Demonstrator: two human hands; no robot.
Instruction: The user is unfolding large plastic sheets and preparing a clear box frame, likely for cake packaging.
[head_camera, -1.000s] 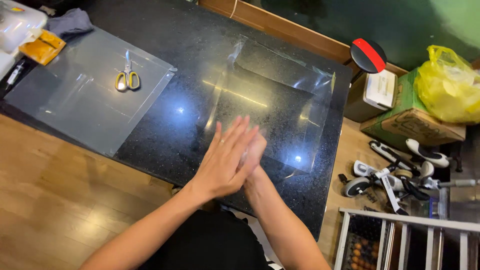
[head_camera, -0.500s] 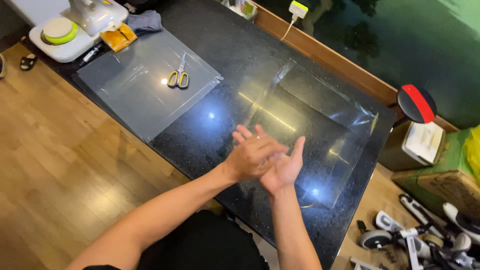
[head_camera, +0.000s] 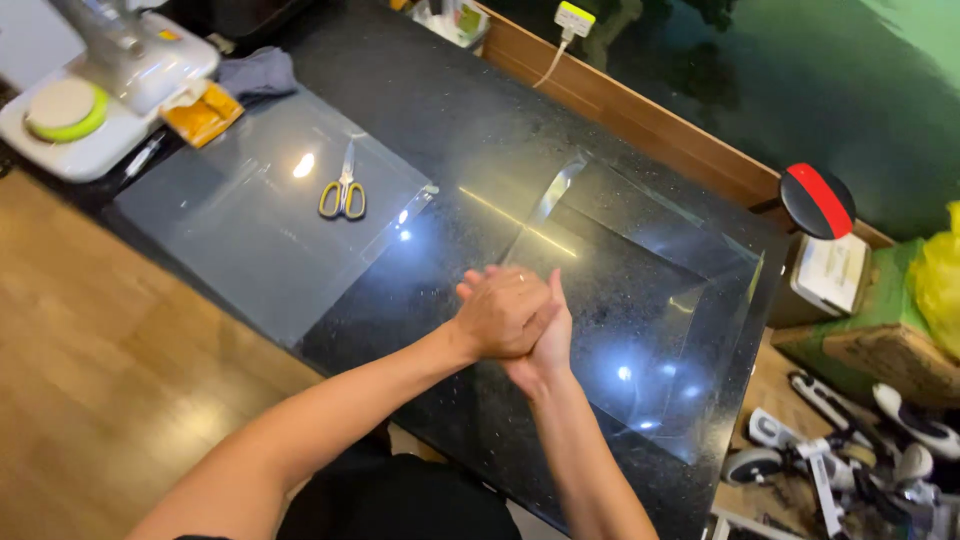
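Hands meet above the black stone countertop (head_camera: 470, 120): in the head view the left hand (head_camera: 500, 318) lies over the right hand (head_camera: 545, 345), palms pressed together, fingers curled closed around each other and gripping no object. They hover just at the near-left edge of a folded clear plastic sheet (head_camera: 650, 290) lying flat on the counter. Well apart to the left, yellow-handled scissors (head_camera: 343, 192) rest closed on a second clear sheet (head_camera: 250, 230). Judging by this, the hands are between handling steps; working the folded sheet would call for parting them and spreading flat fingers onto it.
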